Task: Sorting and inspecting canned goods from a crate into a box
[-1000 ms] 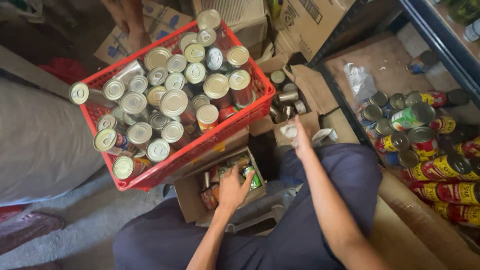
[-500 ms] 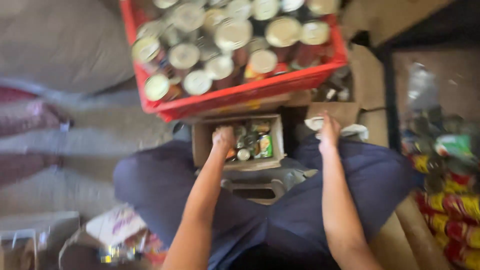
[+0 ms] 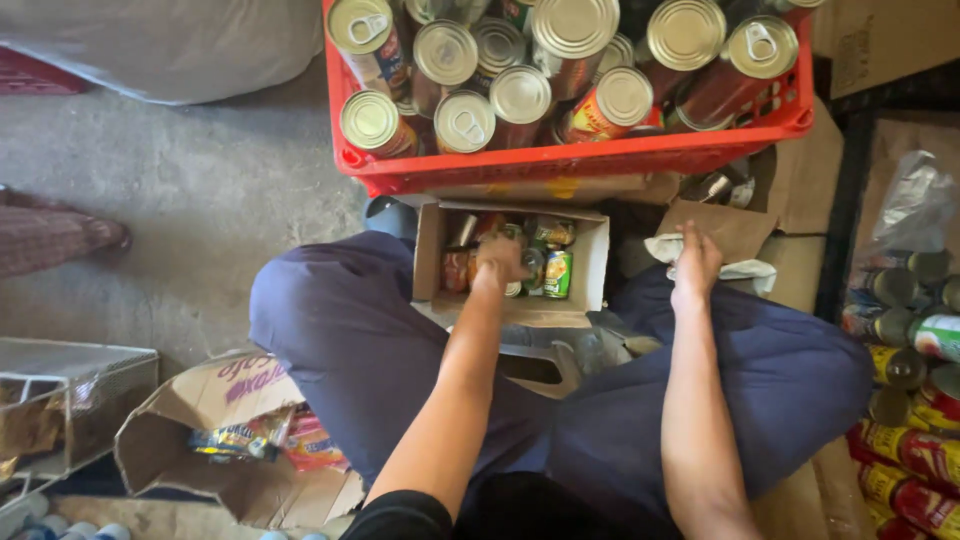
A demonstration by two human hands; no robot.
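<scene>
I am reaching my left hand (image 3: 497,262) into the small box (image 3: 430,250), fingers curling onto the cans (image 3: 552,270) inside, grasp unclear; right hand (image 3: 697,262) is pressing flat on a cloth (image 3: 745,270) right of the box.

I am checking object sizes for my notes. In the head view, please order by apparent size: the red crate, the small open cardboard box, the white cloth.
1. red crate, cut off at the top edge
2. small open cardboard box, under the left hand
3. white cloth, partly covered by the right hand

Soft daylight from the upper left, glare on the can lids (image 3: 575,25), slightly soft focus, dim lower edge.
</scene>
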